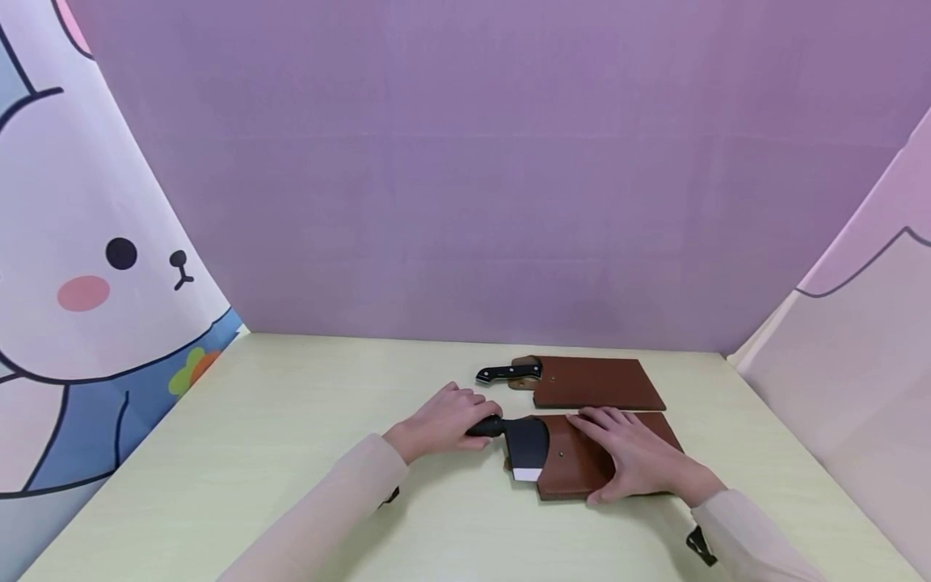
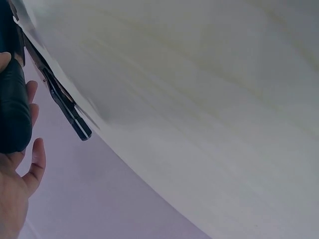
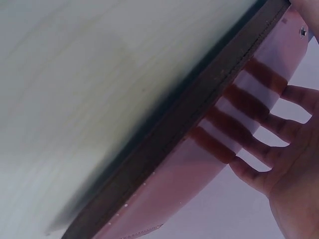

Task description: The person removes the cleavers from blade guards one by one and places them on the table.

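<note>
My left hand (image 1: 445, 420) grips the black handle of a cleaver (image 1: 527, 440), also seen in the left wrist view as a dark rounded handle (image 2: 12, 107). Part of its dark blade, with a bright edge strip, shows outside a brown leather sheath (image 1: 570, 473); the rest is hidden inside. Over that sheath lies my right hand (image 1: 640, 453), fingers spread on top and thumb by the near edge. In the right wrist view its straight fingertips touch the glossy face of the sheath (image 3: 184, 184).
Behind lies a second brown sheath (image 1: 600, 381) with a black-handled knife (image 1: 509, 372) in it. Black objects peek out beside the left forearm (image 1: 390, 497) and the right sleeve (image 1: 701, 546). A purple wall (image 1: 465, 178) stands behind the pale table (image 1: 291, 404).
</note>
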`<state>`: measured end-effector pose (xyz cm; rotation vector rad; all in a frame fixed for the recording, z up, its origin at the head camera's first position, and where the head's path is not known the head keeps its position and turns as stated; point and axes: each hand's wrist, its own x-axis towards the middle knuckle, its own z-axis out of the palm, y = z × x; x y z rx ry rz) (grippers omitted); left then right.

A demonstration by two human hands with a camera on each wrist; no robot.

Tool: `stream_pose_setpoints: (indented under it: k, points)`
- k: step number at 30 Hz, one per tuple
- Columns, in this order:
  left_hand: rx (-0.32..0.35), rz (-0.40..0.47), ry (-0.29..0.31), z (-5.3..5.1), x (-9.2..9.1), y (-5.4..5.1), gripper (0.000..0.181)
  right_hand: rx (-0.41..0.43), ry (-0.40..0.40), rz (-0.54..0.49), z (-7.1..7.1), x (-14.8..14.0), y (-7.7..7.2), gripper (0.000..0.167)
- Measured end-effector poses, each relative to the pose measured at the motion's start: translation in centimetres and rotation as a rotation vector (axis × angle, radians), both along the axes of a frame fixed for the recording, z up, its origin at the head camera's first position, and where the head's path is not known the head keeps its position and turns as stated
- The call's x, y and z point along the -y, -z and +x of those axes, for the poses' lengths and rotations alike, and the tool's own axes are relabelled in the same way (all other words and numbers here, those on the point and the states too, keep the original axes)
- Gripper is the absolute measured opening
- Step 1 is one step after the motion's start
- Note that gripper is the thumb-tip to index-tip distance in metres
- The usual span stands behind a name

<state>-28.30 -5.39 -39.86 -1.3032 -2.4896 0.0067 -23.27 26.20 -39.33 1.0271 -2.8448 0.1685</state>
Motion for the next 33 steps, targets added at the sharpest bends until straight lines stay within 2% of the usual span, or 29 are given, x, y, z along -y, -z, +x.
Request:
stream_pose_setpoints:
  k: [8,20,28,33]
  points:
    - [0.004,0.009,0.0,0.0,0.2,0.1,0.034,0.004,0.001,-0.007,-0.1,-0.3,0.1,0.107]
    - [0.034,0.014,-0.011,0.4,0.5,-0.3,0.034,0.015,0.006,-0.002,-0.2,-0.5,0.2,0.108]
    - [0.013,0.027,0.01,0.4,0.9,-0.1,0.034,-0.002,0.006,0.01,-0.1,-0.5,0.1,0.107]
    - [0.027,0.028,0.004,0.6,1.1,-0.2,0.034,-0.004,0.007,0.007,0.0,-0.5,0.1,0.107]
